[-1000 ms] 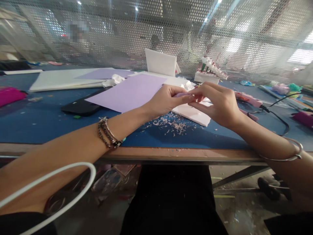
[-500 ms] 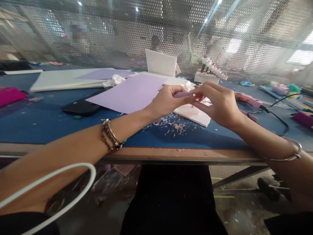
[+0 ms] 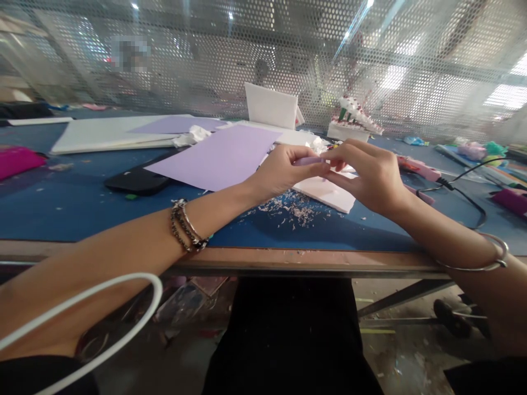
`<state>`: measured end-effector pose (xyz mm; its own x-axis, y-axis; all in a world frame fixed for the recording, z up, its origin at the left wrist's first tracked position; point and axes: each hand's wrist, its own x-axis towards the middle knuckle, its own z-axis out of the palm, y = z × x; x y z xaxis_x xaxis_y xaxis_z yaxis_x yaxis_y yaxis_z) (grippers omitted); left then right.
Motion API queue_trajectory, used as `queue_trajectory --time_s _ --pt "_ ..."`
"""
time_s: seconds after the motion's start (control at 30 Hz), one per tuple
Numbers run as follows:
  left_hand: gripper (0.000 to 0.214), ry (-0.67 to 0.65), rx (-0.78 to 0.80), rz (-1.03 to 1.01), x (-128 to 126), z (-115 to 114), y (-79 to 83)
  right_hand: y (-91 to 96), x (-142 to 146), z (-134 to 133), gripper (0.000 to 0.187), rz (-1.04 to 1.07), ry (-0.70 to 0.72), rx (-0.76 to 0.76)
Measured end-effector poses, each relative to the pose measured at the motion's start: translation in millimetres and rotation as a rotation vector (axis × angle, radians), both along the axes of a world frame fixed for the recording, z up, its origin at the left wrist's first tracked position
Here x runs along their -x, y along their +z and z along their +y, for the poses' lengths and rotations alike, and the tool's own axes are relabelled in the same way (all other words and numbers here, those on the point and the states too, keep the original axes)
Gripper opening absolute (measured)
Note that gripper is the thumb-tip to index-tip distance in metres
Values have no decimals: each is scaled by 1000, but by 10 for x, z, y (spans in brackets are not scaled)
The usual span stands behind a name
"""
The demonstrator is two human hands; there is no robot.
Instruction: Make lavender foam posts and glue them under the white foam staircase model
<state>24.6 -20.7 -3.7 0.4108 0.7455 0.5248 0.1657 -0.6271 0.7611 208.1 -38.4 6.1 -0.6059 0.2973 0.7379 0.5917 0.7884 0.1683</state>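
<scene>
My left hand (image 3: pixel 284 166) is closed around a small light-purple piece (image 3: pixel 307 161) that looks like paper or foam. Thumb and fingers of my right hand (image 3: pixel 373 174) pinch at the right end of this piece, so both hands meet there. The exact shape of the tip is hidden by the fingers. Below the hands lies a white foam board (image 3: pixel 327 195) on the blue tabletop. Fine pale shavings (image 3: pixel 294 211) are scattered in front of it. To the left, a large purple sheet (image 3: pixel 222 156) rests partly over a black flat object (image 3: pixel 138 178).
Behind stand an upright white board (image 3: pixel 272 105) and a small white model (image 3: pixel 356 118). A pink glue gun (image 3: pixel 420 168) with a black cord lies at right. White sheets (image 3: pixel 111 134) and a magenta pouch (image 3: pixel 18 162) are at left. A perforated screen (image 3: pixel 197 71) closes the back.
Both hands stay at nearly the same place, with only a slight shift of the fingers around the purple piece. Nothing else has visibly moved.
</scene>
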Motion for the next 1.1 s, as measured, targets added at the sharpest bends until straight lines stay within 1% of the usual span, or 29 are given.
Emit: queue_trajectory --time_s 0.17,0.27,0.43,0.5,0.67,0.8,1.0,1.1 --pt "29 23 2 11 -10 -4 4 0 4 -4 19 -5 -18 5" --pt "30 -30 17 15 6 10 1 4 2 -5 19 13 9 0" --pt "33 -107 69 33 24 19 -5 20 2 -15 17 50 53 40" --pt "33 -98 73 32 18 14 -6 17 0 -13 17 40 48 31" --pt "33 -10 27 -4 -8 15 -11 -6 -2 5 18 1 5 3" --pt "34 -9 31 9 -6 22 -9 -9 -1 7 17 -17 -10 -3" --pt "34 -106 90 17 22 15 2 -6 -23 15 18 21 56 7" --pt "36 -128 112 23 23 17 -1 -13 -29 18 18 23 61 11"
